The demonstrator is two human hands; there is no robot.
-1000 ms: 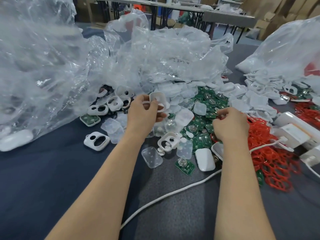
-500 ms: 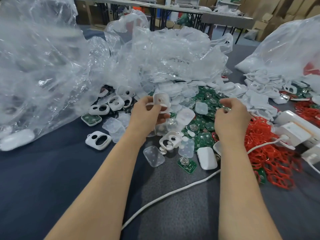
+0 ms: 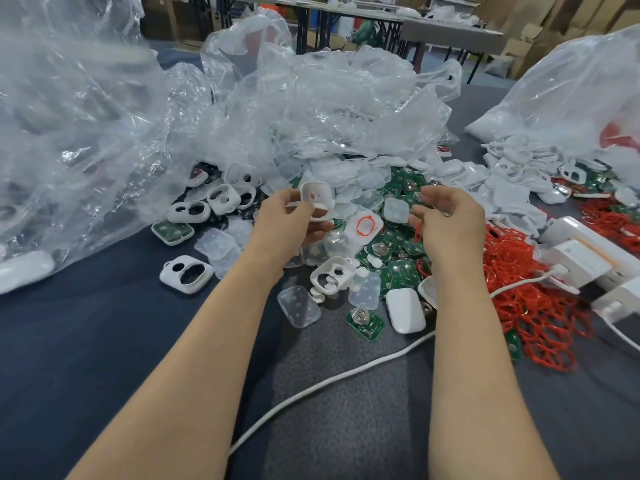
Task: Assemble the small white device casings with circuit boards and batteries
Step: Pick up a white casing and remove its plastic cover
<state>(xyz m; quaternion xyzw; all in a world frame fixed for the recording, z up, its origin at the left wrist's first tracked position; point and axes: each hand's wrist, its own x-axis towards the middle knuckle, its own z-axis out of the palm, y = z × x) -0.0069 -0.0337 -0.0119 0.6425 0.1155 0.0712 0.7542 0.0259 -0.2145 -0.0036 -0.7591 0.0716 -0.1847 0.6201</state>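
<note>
My left hand point(image 3: 289, 221) holds a small white casing point(image 3: 317, 199) above the pile, its hollow side turned toward me. To its right, my right hand point(image 3: 450, 221) is raised at the same height. Its fingers pinch a small dark part with a metal glint, mostly hidden, and a bit of red ring hangs below them. Under both hands lies a heap of green circuit boards with coin batteries point(image 3: 394, 252). White casing fronts with two holes point(image 3: 187, 273) point(image 3: 332, 275), clear covers point(image 3: 298, 306) and a closed white casing point(image 3: 405, 310) lie around it.
Crumpled clear plastic bags point(image 3: 311, 109) point(image 3: 69, 116) rise behind and to the left. A tangle of red rings point(image 3: 519, 282) and white power adapters point(image 3: 581, 258) sit on the right. A white cable point(image 3: 346, 372) runs across the dark cloth between my forearms.
My right hand has lifted off the board pile and moved up and left toward my left hand, pinching a small part. My left hand raised and turned the casing slightly.
</note>
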